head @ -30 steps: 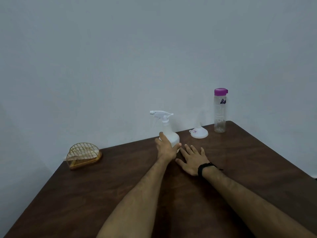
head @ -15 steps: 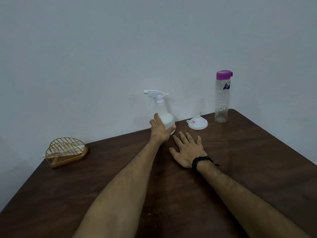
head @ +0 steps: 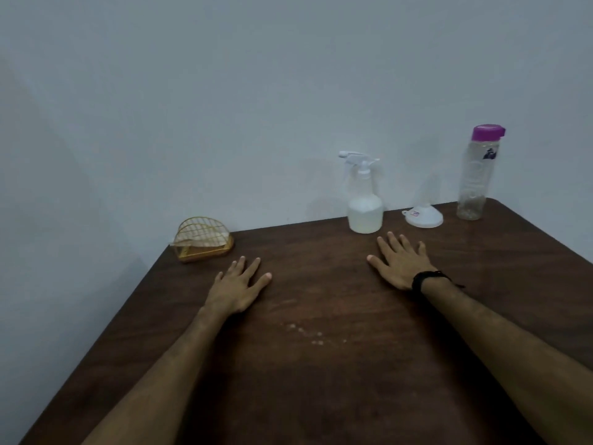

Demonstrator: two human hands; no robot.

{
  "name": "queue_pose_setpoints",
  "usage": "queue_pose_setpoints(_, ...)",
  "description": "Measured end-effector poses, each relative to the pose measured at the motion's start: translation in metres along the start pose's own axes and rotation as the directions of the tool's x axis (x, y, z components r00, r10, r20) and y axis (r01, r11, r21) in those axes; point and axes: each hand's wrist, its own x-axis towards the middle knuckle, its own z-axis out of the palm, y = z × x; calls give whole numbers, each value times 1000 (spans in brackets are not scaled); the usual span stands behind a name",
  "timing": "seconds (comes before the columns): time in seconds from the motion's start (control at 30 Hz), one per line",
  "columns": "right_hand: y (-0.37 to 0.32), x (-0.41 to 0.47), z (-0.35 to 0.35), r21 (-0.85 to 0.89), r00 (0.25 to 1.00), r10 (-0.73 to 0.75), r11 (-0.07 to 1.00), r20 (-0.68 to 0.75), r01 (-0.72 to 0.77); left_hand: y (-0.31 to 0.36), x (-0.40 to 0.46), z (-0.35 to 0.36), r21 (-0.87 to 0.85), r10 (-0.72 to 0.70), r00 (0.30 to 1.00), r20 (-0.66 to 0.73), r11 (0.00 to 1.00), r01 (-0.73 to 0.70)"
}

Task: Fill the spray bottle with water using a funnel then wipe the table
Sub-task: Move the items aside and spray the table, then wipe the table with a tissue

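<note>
A white spray bottle [head: 365, 200] stands upright at the far edge of the dark wooden table [head: 321, 364], its trigger head pointing left. To its right a white funnel [head: 424, 215] sits upside down, spout up. Further right stands a clear water bottle [head: 475, 175] with a purple cap. My left hand [head: 237, 285] lies flat on the table, well left of the spray bottle, holding nothing. My right hand [head: 401, 261] lies flat just in front of the spray bottle, fingers spread, not touching it. A black band circles that wrist.
A gold wire napkin holder [head: 203, 239] with a tissue in it stands at the table's far left corner. A few small pale droplets [head: 305, 332] dot the wood between my forearms. A plain wall runs behind the table.
My left hand has let go of the spray bottle and moved left, down flat onto the table. The bottle stays upright at the back. The view has swung left.
</note>
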Motion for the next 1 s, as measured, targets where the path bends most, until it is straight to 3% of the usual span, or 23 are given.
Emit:
queue_pose_setpoints(0.2, -72, -22, 3, -15, 984, -161, 987, 81, 163, -51, -27, -4, -66, -267, 963, -40, 962, 265)
queue_pose_setpoints(0.33, -141, -18, 5, 23, 930, -348, 937, 117, 348, -57, -32, 2, -91, -286, 954, -92, 956, 278)
queue_pose_setpoints(0.47, -210, 1, -2, 106, 895, -442, 895, 66, 434, -57, -30, 2, -109, -295, 949, -108, 953, 283)
queue_pose_setpoints(0.73, -312, 54, -29, 212, 852, -467, 831, -236, 514, -63, -24, 8, -160, -280, 948, -149, 953, 257)
queue_pose_setpoints(1.0, -338, 119, -14, 295, 886, -371, 845, -278, 446, -68, -15, 11, -188, -262, 951, -162, 955, 231)
